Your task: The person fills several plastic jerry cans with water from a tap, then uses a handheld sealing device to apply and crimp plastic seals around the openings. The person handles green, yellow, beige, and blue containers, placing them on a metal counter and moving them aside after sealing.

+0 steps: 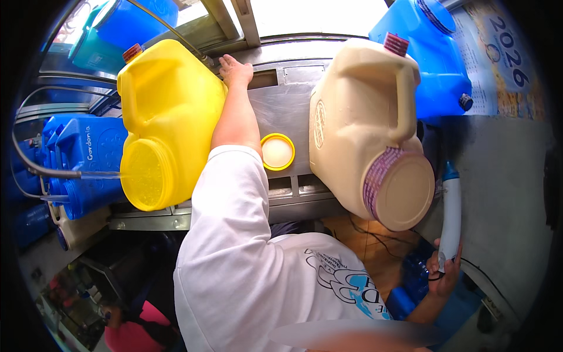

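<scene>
My left hand (236, 70) reaches to the back edge of the steel counter (283, 110), fingers apart, beside a metal pipe fitting (207, 60). Left of that arm is a yellow plastic water jug (193, 88), its wide mouth uncapped. Water runs into the mouth from a curved metal spout (66, 173). A round yellow-rimmed lid (277, 152) lies on the counter. To the right is a beige jug (347, 114) with printed purple bands round its wide cap and small cap. At the lower right my right hand (445, 268) holds a white corded handheld tool (451, 220), its blue tip upward.
Several blue jugs (101, 149) stand at the left, one under a second spout. Another blue jug (440, 75) is at the back right, near a wall calendar (497, 57). Dark cables (382, 240) run across the floor. A pink object (132, 336) shows at the lower left.
</scene>
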A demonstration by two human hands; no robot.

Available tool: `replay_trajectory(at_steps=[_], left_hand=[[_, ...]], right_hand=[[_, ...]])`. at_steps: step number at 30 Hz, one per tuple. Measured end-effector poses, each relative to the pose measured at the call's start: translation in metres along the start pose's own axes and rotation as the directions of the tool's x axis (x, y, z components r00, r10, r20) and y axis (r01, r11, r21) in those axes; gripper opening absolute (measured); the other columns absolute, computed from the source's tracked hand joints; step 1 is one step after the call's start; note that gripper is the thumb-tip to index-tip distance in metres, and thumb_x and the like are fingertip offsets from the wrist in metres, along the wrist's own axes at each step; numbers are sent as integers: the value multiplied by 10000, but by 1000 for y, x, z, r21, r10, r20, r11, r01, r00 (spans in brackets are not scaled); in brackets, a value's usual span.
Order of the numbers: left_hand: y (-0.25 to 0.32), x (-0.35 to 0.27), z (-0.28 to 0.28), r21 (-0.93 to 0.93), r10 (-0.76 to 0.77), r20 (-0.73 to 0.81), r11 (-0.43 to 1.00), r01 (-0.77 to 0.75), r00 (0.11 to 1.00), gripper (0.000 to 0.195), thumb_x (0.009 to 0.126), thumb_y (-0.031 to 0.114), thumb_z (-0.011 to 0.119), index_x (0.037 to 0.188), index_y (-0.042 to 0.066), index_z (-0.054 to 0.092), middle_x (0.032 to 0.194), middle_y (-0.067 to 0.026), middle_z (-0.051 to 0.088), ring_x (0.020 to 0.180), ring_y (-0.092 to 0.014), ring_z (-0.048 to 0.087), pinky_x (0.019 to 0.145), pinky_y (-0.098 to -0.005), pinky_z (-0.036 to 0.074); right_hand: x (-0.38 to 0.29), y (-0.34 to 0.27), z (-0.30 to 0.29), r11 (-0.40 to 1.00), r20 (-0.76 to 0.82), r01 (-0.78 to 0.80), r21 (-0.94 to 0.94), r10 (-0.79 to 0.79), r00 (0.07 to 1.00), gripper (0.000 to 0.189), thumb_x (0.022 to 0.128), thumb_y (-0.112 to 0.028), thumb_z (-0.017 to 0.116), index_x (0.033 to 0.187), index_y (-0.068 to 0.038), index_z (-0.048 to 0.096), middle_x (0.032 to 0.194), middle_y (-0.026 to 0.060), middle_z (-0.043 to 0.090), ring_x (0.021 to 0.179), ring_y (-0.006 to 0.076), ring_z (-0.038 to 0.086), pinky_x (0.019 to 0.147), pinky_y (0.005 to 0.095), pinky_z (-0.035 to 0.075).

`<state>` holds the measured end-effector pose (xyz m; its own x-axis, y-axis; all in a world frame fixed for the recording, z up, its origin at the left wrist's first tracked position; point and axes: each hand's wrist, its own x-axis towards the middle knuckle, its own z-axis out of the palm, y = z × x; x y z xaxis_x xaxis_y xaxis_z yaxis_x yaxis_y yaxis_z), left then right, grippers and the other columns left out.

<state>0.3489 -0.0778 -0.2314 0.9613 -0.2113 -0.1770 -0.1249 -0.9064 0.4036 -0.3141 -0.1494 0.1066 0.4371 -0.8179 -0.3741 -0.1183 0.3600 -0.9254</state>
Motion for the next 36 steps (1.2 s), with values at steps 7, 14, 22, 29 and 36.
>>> replay_trajectory(at_steps=[7, 14, 22, 29, 36], left_hand=[[9, -4, -2, 207, 3, -4, 978, -2, 1000, 720, 885, 334, 569, 1504, 78, 304, 1571, -91, 271, 1311, -348, 442, 1034, -461, 455], [4, 7, 6, 240, -87, 194, 970, 38, 977, 795, 845, 446, 611, 1503, 103, 327, 1563, -105, 307, 1380, -349, 389, 1097, -479, 376], [150, -95, -81, -984, 670, -41, 100, -145, 741, 658, 934, 373, 660, 1407, -22, 429, 1346, -191, 562, 1269, -251, 508, 1100, -355, 359], [242, -156, -156, -971, 918, 199, 231, -55, 344, 642, 878, 172, 674, 1445, 42, 405, 1304, -178, 597, 1163, -209, 587, 1039, -320, 437], [255, -133, -140, -948, 929, 301, 317, -43, 216, 624, 855, 146, 693, 1424, 63, 451, 1230, -142, 643, 1079, -167, 620, 999, -295, 468]], right_hand=[[32, -7, 1, 984, -3, 17, 178, -16, 1000, 571, 945, -275, 576, 1343, 72, 358, 1257, 201, 515, 634, 103, 491, 522, 248, 415], [57, -11, -3, 979, 97, -18, 202, -1, 995, 614, 960, -304, 558, 1366, 105, 347, 1254, 188, 542, 637, 98, 475, 537, 237, 397], [94, -51, 1, 994, 79, 107, 29, -109, 991, 696, 876, -301, 664, 1417, 25, 371, 1239, 221, 582, 643, 94, 519, 553, 223, 430], [141, -117, 25, 978, 224, 164, -129, -132, 966, 724, 806, -243, 670, 1427, 18, 404, 1147, 156, 620, 656, 101, 540, 545, 211, 445], [179, -153, 53, 940, 426, 170, -296, -29, 904, 677, 850, -278, 669, 1416, 8, 430, 1032, 74, 577, 702, 63, 542, 568, 182, 472]])
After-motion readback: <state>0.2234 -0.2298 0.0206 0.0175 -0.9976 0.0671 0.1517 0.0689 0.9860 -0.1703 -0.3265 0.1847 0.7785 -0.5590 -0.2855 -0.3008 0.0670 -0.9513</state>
